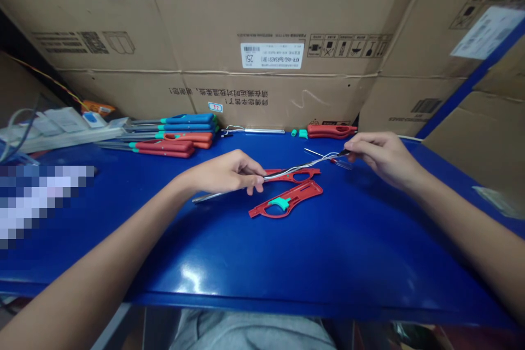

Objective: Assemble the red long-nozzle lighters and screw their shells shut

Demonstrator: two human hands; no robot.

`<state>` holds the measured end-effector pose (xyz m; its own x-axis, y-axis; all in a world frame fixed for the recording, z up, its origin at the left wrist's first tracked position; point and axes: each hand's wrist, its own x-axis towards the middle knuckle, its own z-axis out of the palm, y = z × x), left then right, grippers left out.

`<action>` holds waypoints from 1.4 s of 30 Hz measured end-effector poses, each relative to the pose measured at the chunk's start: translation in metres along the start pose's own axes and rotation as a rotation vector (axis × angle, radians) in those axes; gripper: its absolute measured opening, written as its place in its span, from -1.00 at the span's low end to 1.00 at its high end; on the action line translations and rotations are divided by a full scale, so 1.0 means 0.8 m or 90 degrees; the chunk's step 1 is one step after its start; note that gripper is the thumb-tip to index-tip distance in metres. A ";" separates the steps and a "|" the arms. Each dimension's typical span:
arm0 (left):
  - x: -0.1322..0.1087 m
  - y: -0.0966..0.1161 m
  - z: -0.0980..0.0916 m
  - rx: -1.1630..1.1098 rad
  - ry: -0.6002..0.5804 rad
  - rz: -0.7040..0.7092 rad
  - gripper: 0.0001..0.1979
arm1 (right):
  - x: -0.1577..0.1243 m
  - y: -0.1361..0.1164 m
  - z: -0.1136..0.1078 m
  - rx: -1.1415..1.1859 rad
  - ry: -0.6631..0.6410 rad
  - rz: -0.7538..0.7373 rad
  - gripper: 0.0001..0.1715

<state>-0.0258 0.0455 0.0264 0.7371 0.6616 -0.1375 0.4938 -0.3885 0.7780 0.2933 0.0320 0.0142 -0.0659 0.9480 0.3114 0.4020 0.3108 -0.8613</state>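
Observation:
My left hand (pixel 235 172) pinches a thin metal lighter tube (pixel 208 196), whose far end sticks out to the left just above the table. White and dark wires (pixel 301 166) run from it toward my right hand (pixel 383 157). There my thumb and fingers are closed on a small black piece (pixel 343 152) at the wires' end. Under the wires lies a red lighter handle half (pixel 315 171), partly hidden. In front of it rests a second red handle half (pixel 305 192) with a green trigger (pixel 280 203) in it. A small clear piece (pixel 343 164) lies near my right fingertips.
Several long-necked lighters (pixel 172 147) are stacked at the back left, beside a white power strip (pixel 77 134). Red handle parts (pixel 331 130), small green pieces (pixel 302 133) and a metal tube (pixel 264 131) line the back. Cardboard (pixel 197 38) walls the blue table (pixel 262 262).

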 end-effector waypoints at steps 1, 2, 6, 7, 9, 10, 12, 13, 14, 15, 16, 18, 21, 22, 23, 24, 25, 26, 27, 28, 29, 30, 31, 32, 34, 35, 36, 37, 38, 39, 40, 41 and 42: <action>0.000 0.000 0.000 -0.008 0.004 -0.004 -0.78 | 0.000 0.000 0.001 0.002 -0.006 0.001 -0.71; 0.000 -0.001 0.001 -0.017 0.007 -0.010 -0.78 | 0.000 -0.001 0.002 0.006 -0.011 0.002 -0.72; 0.001 -0.005 0.002 -0.036 0.015 -0.019 -0.73 | -0.001 0.001 0.006 0.032 -0.025 0.005 -0.75; 0.001 -0.007 0.002 -0.039 0.016 -0.015 -0.72 | -0.001 0.002 0.007 0.035 -0.028 0.008 -0.76; 0.002 -0.008 0.002 -0.041 0.016 -0.005 -0.70 | -0.002 0.003 0.009 0.038 -0.030 0.014 -0.78; 0.002 -0.008 0.002 -0.042 0.015 -0.005 -0.70 | -0.002 0.004 0.010 0.040 -0.030 0.017 -0.78; 0.002 -0.007 0.002 -0.047 0.015 -0.017 -0.71 | -0.003 0.002 0.011 0.034 -0.028 0.025 -0.79; 0.002 -0.007 0.002 -0.052 0.015 -0.026 -0.72 | -0.004 0.001 0.011 0.027 -0.025 0.028 -0.79; 0.001 -0.006 0.002 -0.055 0.016 -0.034 -0.73 | -0.004 -0.001 0.011 0.020 -0.022 0.031 -0.79; 0.001 -0.006 0.002 -0.056 0.021 -0.041 -0.74 | -0.004 -0.003 0.010 0.006 -0.022 0.033 -0.79; 0.001 -0.006 0.002 -0.050 0.026 -0.043 -0.74 | -0.004 -0.005 0.010 -0.014 -0.024 0.034 -0.79; 0.002 -0.007 0.002 -0.018 0.041 -0.034 -0.76 | -0.003 -0.008 0.008 -0.055 -0.042 0.033 -0.77; 0.005 -0.011 0.004 0.055 0.072 0.005 -0.74 | -0.004 -0.009 0.009 -0.121 -0.075 0.034 -0.74; 0.006 -0.012 0.006 0.077 0.084 0.019 -0.72 | -0.006 -0.009 0.012 -0.144 -0.082 0.030 -0.73; 0.006 -0.012 0.007 0.094 0.096 0.029 -0.70 | -0.008 -0.009 0.014 -0.173 -0.091 0.020 -0.73; 0.007 -0.012 0.009 0.108 0.107 0.036 -0.69 | -0.011 -0.010 0.018 -0.201 -0.098 0.001 -0.73; 0.008 -0.012 0.010 0.117 0.118 0.040 -0.69 | -0.014 -0.011 0.022 -0.225 -0.103 -0.027 -0.74; 0.009 -0.011 0.012 0.122 0.129 0.042 -0.69 | -0.018 -0.013 0.027 -0.242 -0.108 -0.063 -0.75; 0.009 -0.010 0.013 0.124 0.136 0.042 -0.69 | -0.022 -0.016 0.031 -0.249 -0.109 -0.105 -0.77; 0.009 -0.009 0.014 0.123 0.140 0.041 -0.70 | -0.027 -0.019 0.035 -0.249 -0.113 -0.147 -0.77; 0.009 -0.008 0.015 0.121 0.141 0.041 -0.70 | -0.031 -0.022 0.038 -0.246 -0.119 -0.186 -0.78; 0.009 -0.007 0.015 0.119 0.141 0.042 -0.70 | -0.035 -0.024 0.041 -0.241 -0.124 -0.216 -0.78; 0.009 -0.006 0.016 0.117 0.140 0.043 -0.71 | -0.038 -0.025 0.044 -0.240 -0.131 -0.237 -0.76; 0.009 -0.006 0.016 0.116 0.140 0.043 -0.71 | -0.041 -0.026 0.046 -0.246 -0.137 -0.252 -0.73; 0.010 -0.007 0.016 0.112 0.140 0.042 -0.72 | -0.045 -0.023 0.050 -0.277 -0.158 -0.263 -0.56; 0.010 -0.007 0.017 0.109 0.139 0.039 -0.72 | -0.046 -0.019 0.052 -0.294 -0.168 -0.264 -0.48; 0.010 -0.007 0.017 0.105 0.137 0.037 -0.72 | -0.047 -0.015 0.054 -0.301 -0.176 -0.262 -0.45; 0.010 -0.007 0.018 0.102 0.135 0.036 -0.73 | -0.047 -0.011 0.055 -0.303 -0.178 -0.263 -0.46; 0.010 -0.007 0.018 0.099 0.133 0.034 -0.73 | -0.047 -0.007 0.057 -0.301 -0.177 -0.264 -0.50; 0.011 -0.007 0.018 0.097 0.132 0.034 -0.73 | -0.047 -0.004 0.058 -0.295 -0.173 -0.266 -0.56; 0.011 -0.007 0.018 0.095 0.131 0.034 -0.74 | -0.047 -0.002 0.059 -0.288 -0.168 -0.268 -0.60; 0.011 -0.007 0.018 0.092 0.130 0.035 -0.74 | -0.047 0.000 0.059 -0.280 -0.165 -0.266 -0.63; 0.011 -0.008 0.018 0.089 0.130 0.035 -0.75 | -0.047 0.000 0.060 -0.269 -0.166 -0.261 -0.63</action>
<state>-0.0160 0.0445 0.0118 0.6639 0.7468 0.0404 0.5248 -0.5037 0.6863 0.2524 -0.0001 -0.0168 -0.4892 0.7601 0.4278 0.6185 0.6481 -0.4443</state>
